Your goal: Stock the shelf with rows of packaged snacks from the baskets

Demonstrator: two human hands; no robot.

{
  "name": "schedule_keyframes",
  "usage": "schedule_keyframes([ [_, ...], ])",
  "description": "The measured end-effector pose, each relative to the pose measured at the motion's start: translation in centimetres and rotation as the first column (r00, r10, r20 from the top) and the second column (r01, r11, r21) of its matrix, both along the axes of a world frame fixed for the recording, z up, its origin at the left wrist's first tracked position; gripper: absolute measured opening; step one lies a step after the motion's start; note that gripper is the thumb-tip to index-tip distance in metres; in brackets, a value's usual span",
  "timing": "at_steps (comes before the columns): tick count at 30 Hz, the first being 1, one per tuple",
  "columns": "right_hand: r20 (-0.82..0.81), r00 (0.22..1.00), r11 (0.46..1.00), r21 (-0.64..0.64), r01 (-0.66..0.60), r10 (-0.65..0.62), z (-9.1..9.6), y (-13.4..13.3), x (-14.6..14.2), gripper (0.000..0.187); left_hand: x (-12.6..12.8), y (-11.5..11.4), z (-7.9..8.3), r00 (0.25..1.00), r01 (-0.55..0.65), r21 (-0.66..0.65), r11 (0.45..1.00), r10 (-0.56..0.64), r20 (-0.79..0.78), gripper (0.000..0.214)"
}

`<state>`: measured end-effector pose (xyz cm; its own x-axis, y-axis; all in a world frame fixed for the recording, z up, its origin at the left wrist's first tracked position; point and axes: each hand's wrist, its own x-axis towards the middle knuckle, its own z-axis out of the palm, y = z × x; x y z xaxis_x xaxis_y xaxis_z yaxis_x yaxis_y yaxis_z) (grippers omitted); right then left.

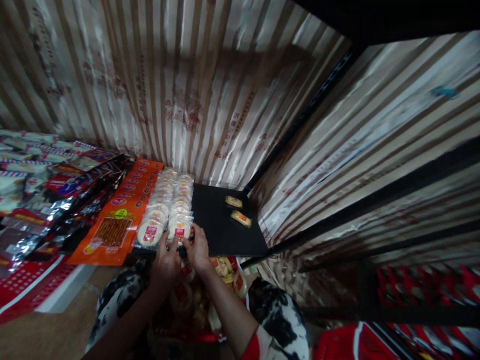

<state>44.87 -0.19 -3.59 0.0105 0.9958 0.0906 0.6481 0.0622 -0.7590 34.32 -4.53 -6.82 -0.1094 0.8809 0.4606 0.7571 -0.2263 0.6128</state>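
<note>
Two columns of round white rice crackers in clear wrappers with red labels lie on a black shelf (221, 242). The front packet of the right column, a wrapped rice cracker (180, 229), has both hands at its near edge. My left hand (167, 260) has its fingertips at the packet's lower left, closed on it. On the right side, my right hand (197, 249) curls its fingers round the same packet. Left of it lies the front cracker packet (150, 231) of the other column. Between my knees, below the shelf, a container holds several wrapped snacks (182, 295), partly hidden by my forearms.
An orange snack bag (119, 215) lies left of the crackers, with many shiny packets (41, 185) beyond it. Two small yellow packets (240, 218) sit on the shelf's right part. A dark metal post (300, 122) and a striped sheet (157, 85) enclose the shelf.
</note>
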Motion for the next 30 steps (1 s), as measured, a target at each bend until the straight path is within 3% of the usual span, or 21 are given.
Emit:
schedule_keyframes([
  [9, 0.05, 0.997, 0.996, 0.075, 0.051, -0.054, -0.9, 0.6, -0.5, 0.048, 0.6, 1.5, 0.9, 1.0, -0.024, -0.071, 0.997, 0.022, -0.022, 0.043],
  [20, 0.058, 0.996, 0.995, 0.067, 0.068, -0.071, -1.6, 1.9, -0.6, 0.048, 0.5, 2.1, 0.3, 0.998, 0.025, -0.122, 0.992, -0.033, -0.059, 0.048],
  [26, -0.137, 0.987, 0.992, 0.089, 0.092, -0.079, -2.1, 1.7, -0.4, 0.052, 0.4, 1.6, -0.1, 0.991, 0.039, -0.04, 0.998, -0.044, -0.123, 0.048],
  [30, -0.253, 0.96, 0.974, 0.16, 0.159, -0.115, -1.9, -0.1, 1.0, 0.044, 0.3, 0.6, 0.8, 0.986, 0.026, -0.013, 1.0, -0.028, -0.165, 0.038],
])
